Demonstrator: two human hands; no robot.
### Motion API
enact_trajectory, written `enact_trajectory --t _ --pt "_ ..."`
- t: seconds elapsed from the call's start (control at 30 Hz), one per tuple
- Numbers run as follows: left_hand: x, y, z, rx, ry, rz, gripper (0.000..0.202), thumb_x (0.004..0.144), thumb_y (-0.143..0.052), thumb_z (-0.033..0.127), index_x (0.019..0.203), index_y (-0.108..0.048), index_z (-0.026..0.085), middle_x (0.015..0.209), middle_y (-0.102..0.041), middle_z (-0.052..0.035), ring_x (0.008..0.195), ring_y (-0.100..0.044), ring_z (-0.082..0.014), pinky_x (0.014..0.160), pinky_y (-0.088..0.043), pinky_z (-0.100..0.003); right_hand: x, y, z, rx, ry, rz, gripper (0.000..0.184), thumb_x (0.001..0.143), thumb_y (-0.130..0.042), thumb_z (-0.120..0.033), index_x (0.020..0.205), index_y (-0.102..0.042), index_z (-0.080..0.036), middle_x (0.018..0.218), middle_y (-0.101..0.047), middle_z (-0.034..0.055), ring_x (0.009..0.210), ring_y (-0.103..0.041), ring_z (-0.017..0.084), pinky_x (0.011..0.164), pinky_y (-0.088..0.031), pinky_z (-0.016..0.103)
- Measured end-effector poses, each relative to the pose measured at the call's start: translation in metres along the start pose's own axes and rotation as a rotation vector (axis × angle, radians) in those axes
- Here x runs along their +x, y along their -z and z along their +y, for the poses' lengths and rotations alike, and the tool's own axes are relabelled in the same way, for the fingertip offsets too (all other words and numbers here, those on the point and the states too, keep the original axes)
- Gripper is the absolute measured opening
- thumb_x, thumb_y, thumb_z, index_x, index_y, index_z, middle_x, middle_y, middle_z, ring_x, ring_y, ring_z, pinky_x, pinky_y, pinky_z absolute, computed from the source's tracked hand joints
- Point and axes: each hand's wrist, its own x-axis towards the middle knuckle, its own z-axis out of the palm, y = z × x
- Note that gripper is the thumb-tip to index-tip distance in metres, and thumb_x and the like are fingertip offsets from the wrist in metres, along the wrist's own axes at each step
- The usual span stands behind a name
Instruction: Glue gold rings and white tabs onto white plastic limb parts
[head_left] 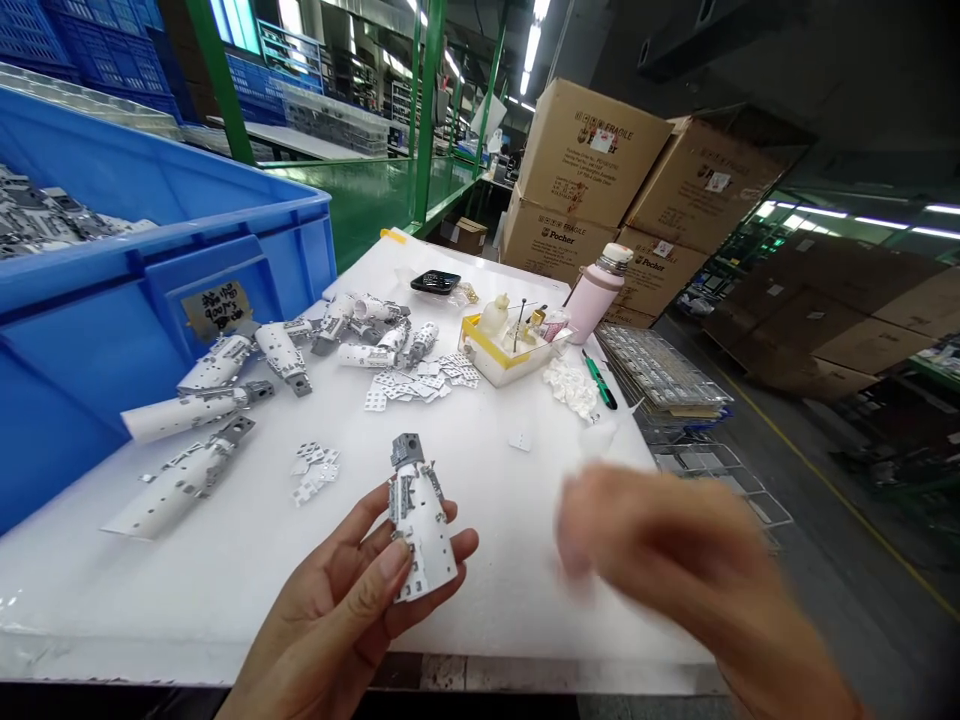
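Observation:
My left hand [367, 585] is closed around a white-and-grey molded plastic part [421, 530], its grey end pointing away from me and its thumb-side face up. Over the right side of the table my right hand [637, 530] is smeared by motion, so its fingers and anything in them cannot be made out. Beyond the held part lie small white perforated pieces [315, 470] and a larger pile of white perforated pieces [424, 383]. One small white piece [520, 441] lies apart between the hands.
Several similar plastic parts [187, 480] lie at left beside a blue crate [262, 250]. At the back are a yellow-edged tray [491, 368] with a small bottle, a pink flask [596, 300], a black dish [436, 282], crumpled tissue [570, 388] and a green cutter [600, 380].

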Motion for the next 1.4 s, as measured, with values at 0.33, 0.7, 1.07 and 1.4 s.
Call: enact_trajectory --t 0.33,0.7,1.07,1.4 --pt "-0.006 -0.014 0.005 -0.153 -0.003 0.116 0.036 0.082 -0.069 0.021 0.118 -0.065 0.016 0.119 -0.070 -0.0114 0.100 -0.070 -0.0280 0.078 -0.062 -0.028 0.011 -0.053 0.080 -0.254 -0.287 -0.085 0.011 0.089 -0.053 -0.011 0.089 -0.064 -0.014 0.089 -0.060 0.0094 0.083 -0.058 0.022 0.071 -0.050 0.035" --pt "0.002 -0.020 -0.007 -0.332 0.074 0.016 0.018 0.084 -0.065 0.013 0.100 -0.073 0.014 0.112 -0.074 -0.0106 0.106 -0.067 -0.0264 0.083 -0.061 -0.036 0.011 -0.038 -0.016 0.101 -0.041 0.237 0.014 0.088 -0.055 -0.005 0.098 -0.061 -0.014 0.085 -0.065 0.0050 0.078 -0.062 0.013 0.069 -0.053 0.023" --pt "-0.003 -0.022 -0.011 -0.413 0.092 0.095 0.018 0.084 -0.062 0.005 0.098 -0.070 0.012 0.119 -0.068 -0.0125 0.096 -0.069 -0.0219 0.092 -0.057 -0.047 0.004 -0.049 -0.033 0.043 0.183 0.199 0.028 0.084 -0.053 0.002 0.109 -0.062 -0.007 0.092 -0.067 0.0130 0.082 -0.063 0.018 0.073 -0.058 0.027" --pt "-0.002 -0.019 -0.015 -0.392 0.107 0.090 0.020 0.082 -0.065 0.008 0.103 -0.067 0.008 0.128 -0.061 -0.0177 0.126 -0.051 -0.0361 0.098 -0.053 -0.050 -0.005 -0.053 -0.030 -0.018 0.233 0.162 0.034 0.088 -0.050 0.000 0.120 -0.058 -0.007 0.100 -0.068 0.0144 0.091 -0.064 0.020 0.078 -0.058 0.030"
